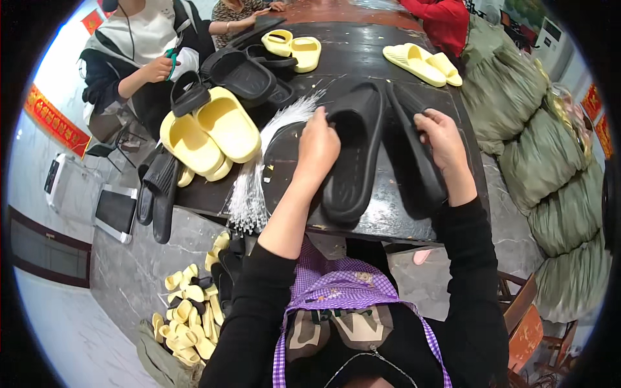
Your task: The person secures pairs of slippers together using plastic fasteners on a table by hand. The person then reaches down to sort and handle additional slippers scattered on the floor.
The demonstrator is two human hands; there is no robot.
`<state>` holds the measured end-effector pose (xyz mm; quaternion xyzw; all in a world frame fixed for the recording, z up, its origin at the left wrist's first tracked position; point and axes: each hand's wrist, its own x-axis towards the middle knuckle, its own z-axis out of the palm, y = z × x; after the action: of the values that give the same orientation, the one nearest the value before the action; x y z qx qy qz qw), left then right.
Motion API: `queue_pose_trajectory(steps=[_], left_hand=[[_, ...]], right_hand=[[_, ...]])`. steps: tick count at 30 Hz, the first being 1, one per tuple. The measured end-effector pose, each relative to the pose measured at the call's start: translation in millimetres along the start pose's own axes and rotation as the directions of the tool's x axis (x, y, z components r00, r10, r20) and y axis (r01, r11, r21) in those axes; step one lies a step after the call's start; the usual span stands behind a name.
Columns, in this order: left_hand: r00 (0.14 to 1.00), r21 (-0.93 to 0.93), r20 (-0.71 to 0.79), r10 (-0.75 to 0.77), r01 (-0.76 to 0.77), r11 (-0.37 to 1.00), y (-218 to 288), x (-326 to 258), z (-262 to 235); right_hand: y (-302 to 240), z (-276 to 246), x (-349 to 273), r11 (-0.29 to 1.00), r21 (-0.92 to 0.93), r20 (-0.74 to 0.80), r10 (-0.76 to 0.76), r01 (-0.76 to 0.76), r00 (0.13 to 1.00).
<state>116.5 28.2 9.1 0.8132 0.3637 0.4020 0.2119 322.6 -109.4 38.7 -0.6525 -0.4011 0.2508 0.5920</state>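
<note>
Two black slippers stand side by side in front of me on the dark table [297, 210]. My left hand [319, 147] is closed on the left side of one black slipper [349, 194], which lies sole down with its toe pointing away. The other black slipper [422, 174] is tipped on its side, and my right hand [443, 139] grips its outer edge near the strap. Just left of my left forearm lies a bundle of thin white plastic ties [247, 194]. Large yellow slippers [228, 126] rest beyond the ties.
Black slippers [239, 74] are piled at the far left, and a yellow pair [424, 64] lies far right. A co-worker's hand [155, 69] holds green-handled scissors [172, 61]. Yellow slippers [187, 326] heap on the floor. Stuffed green sacks [511, 97] line the right.
</note>
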Motion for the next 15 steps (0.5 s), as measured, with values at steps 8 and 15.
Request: queue_pose_trajectory(steps=[8,15], left_hand=[[0.958,-0.009,-0.025,0.287,-0.287,0.958,1,-16,-22],[0.941,0.681,0.071,0.330,-0.288,0.674,-37,-18,-103]], right_hand=[[-3,20,-11,0.866,-0.441,0.132,-0.198,0.236,0.971],[-10,25,-17,0.881,-0.384,0.149,-0.236,0.276,0.960]])
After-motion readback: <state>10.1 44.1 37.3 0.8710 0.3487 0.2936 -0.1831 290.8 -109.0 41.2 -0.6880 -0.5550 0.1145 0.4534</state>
